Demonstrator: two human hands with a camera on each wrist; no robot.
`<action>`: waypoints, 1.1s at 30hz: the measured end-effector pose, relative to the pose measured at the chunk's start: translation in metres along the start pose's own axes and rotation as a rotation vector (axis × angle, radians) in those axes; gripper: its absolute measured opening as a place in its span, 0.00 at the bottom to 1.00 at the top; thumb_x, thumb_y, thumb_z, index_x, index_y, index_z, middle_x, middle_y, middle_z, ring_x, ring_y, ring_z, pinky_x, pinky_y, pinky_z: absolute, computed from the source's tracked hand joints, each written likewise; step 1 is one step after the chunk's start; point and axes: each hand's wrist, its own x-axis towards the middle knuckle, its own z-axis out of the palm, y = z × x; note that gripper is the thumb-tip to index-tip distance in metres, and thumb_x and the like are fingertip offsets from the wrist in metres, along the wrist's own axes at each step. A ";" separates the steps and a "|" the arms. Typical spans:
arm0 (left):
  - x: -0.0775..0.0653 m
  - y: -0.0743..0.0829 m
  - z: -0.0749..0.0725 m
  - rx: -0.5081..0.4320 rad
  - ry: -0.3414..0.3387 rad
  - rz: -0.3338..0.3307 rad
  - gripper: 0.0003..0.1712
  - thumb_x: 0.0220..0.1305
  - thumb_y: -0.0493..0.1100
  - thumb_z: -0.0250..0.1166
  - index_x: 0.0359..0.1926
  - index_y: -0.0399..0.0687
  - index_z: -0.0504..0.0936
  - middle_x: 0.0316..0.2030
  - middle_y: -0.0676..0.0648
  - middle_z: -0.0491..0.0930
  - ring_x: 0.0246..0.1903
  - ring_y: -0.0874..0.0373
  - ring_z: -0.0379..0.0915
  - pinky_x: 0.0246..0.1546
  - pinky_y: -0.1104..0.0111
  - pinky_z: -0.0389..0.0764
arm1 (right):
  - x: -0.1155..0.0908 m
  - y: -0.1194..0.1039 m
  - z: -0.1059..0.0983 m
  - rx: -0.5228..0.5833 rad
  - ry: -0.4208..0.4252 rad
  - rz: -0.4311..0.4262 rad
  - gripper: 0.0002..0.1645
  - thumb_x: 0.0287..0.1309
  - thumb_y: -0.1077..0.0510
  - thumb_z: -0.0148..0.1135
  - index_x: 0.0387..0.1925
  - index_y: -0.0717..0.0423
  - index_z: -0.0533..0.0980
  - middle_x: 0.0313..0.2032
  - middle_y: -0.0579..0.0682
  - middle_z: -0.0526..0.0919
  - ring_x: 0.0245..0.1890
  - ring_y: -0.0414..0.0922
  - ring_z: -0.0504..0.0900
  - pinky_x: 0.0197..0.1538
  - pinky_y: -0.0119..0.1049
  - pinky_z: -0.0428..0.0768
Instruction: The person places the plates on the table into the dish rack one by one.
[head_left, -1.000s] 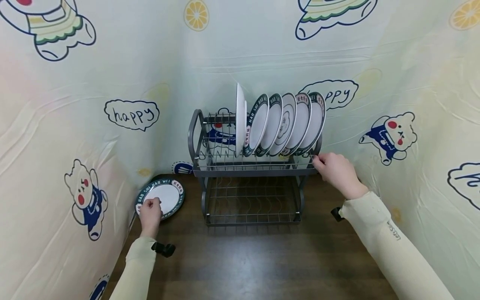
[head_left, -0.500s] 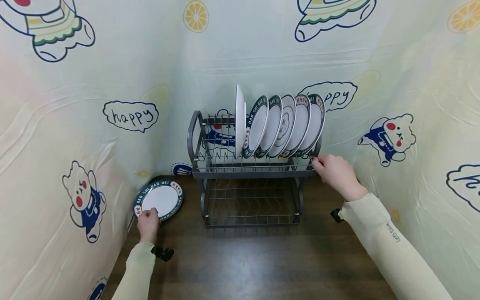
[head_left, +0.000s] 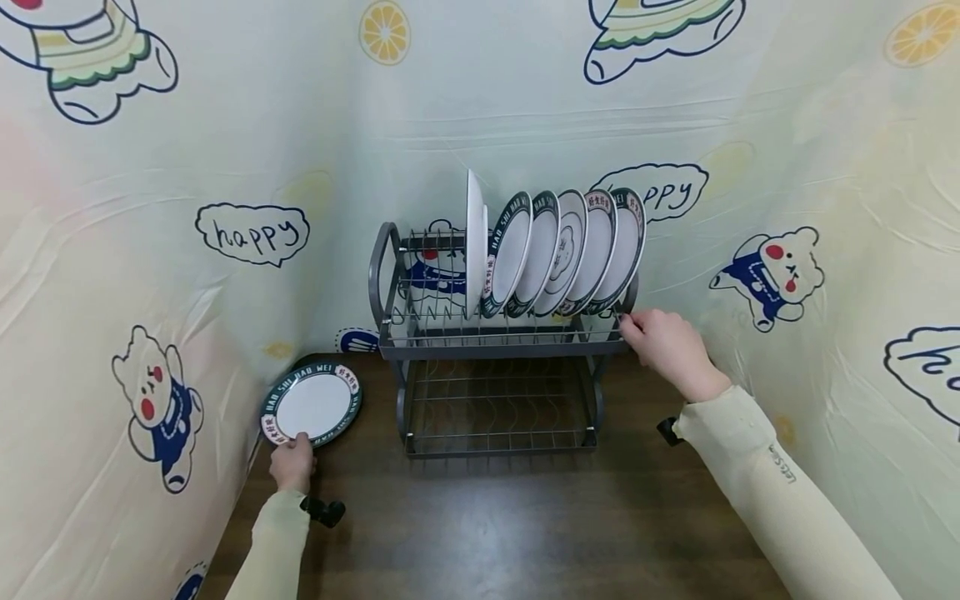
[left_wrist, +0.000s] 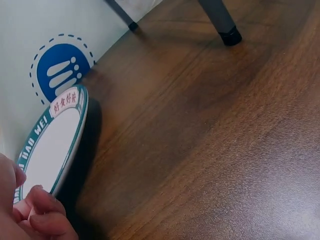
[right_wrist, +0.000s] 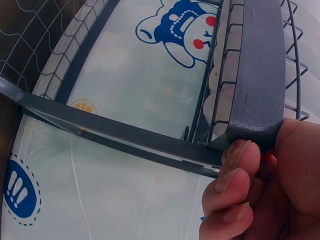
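A white plate with a dark green lettered rim (head_left: 313, 403) lies at the left on the brown table. My left hand (head_left: 292, 461) is at its near edge, thumb and curled fingers (left_wrist: 47, 212) pinching the rim in the left wrist view. A grey two-tier dish rack (head_left: 502, 351) stands in the middle. My right hand (head_left: 667, 350) grips the front right corner of its upper tier; the right wrist view shows the fingers curled under the grey corner bar (right_wrist: 257, 75). Several plates (head_left: 562, 250) stand on edge in the upper tier, most leaning right.
At the left of the upper tier, bare wire slots (head_left: 431, 283) show beside a larger upright plate (head_left: 475, 242). The wire lower tier (head_left: 498, 408) sits beneath. A patterned cloth (head_left: 300, 125) hangs behind and at both sides of the table (head_left: 487, 525).
My left hand has drawn back toward me, from over the plate to its near rim, uncovering more of the plate. My right hand keeps its grip on the rack. The head view has shifted slightly.
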 end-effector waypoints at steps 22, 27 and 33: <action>0.010 -0.016 -0.004 -0.073 0.046 -0.125 0.23 0.77 0.52 0.49 0.38 0.36 0.78 0.14 0.54 0.77 0.18 0.60 0.73 0.25 0.66 0.71 | 0.001 0.000 0.002 0.006 0.006 -0.003 0.28 0.79 0.54 0.45 0.18 0.55 0.70 0.16 0.50 0.73 0.17 0.46 0.74 0.22 0.39 0.68; 0.017 -0.019 -0.005 -0.046 0.010 -0.128 0.27 0.76 0.56 0.51 0.43 0.33 0.79 0.15 0.53 0.79 0.19 0.59 0.73 0.27 0.64 0.71 | 0.002 0.002 0.003 0.006 0.016 -0.003 0.28 0.77 0.54 0.44 0.17 0.53 0.69 0.15 0.49 0.74 0.17 0.46 0.74 0.22 0.39 0.67; 0.022 -0.021 -0.008 -0.076 -0.012 -0.125 0.25 0.75 0.55 0.55 0.38 0.36 0.81 0.18 0.53 0.80 0.21 0.59 0.75 0.27 0.65 0.73 | 0.001 0.002 0.002 0.005 0.020 -0.004 0.27 0.76 0.54 0.44 0.16 0.53 0.68 0.15 0.49 0.74 0.17 0.46 0.74 0.22 0.39 0.67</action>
